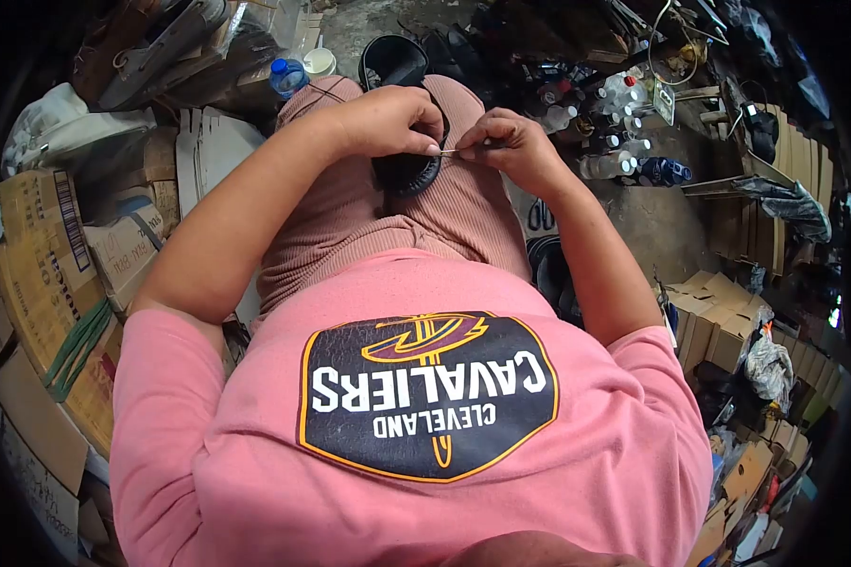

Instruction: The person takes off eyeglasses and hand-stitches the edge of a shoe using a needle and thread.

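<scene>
My left hand (395,121) is closed in a pinch over my lap, thumb toward the middle. Facing it, my right hand (512,142) pinches with thumb and forefinger. Between the fingertips runs a thin, pale, needle-like piece (448,151), too small to name surely. Under the hands, between my thighs, rests a black shoe-like item (416,178) with a rounded, ridged edge; my left hand hides its upper part.
A black bucket (393,62) stands beyond my knees, beside a blue-capped bottle (288,77) and a white cup (320,63). Several plastic bottles (624,123) are at right. Cardboard boxes (52,255) crowd the left; flattened cardboard (719,317) lies at right.
</scene>
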Demonstrator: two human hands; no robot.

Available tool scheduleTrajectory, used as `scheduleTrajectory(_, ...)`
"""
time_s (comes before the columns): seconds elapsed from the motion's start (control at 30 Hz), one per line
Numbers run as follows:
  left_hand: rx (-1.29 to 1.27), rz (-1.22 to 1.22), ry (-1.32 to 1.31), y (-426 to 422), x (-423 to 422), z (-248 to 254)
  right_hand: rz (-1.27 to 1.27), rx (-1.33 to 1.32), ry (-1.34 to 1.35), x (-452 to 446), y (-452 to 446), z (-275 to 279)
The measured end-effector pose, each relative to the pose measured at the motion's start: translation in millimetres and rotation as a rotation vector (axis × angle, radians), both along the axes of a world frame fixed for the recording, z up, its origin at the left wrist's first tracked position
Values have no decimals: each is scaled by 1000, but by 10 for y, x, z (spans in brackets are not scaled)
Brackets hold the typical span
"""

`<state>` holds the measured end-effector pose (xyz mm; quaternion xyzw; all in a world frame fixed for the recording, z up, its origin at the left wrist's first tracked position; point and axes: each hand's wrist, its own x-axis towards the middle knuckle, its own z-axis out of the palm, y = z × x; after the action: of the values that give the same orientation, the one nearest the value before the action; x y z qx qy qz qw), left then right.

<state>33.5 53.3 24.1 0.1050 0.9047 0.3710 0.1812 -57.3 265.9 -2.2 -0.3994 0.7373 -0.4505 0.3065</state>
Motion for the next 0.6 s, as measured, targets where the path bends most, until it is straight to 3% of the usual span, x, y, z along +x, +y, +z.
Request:
scheduleTrajectory(0.1, 158, 16, -141, -46, -34, -72, 31, 25, 50, -26, -25, -30)
scheduleTrajectory(0.33, 279, 105, -160, -69, 36, -140, 107, -20, 34, -4, -57, -48)
scheduleTrajectory(0.53, 493, 212, -299, -80, 85, -226, -10, -113, -6, 191, -80, -127)
scheduleTrajectory(0.6, 564, 235, -376, -97, 102, -192, -41, -63, 115, 240, -57, -126)
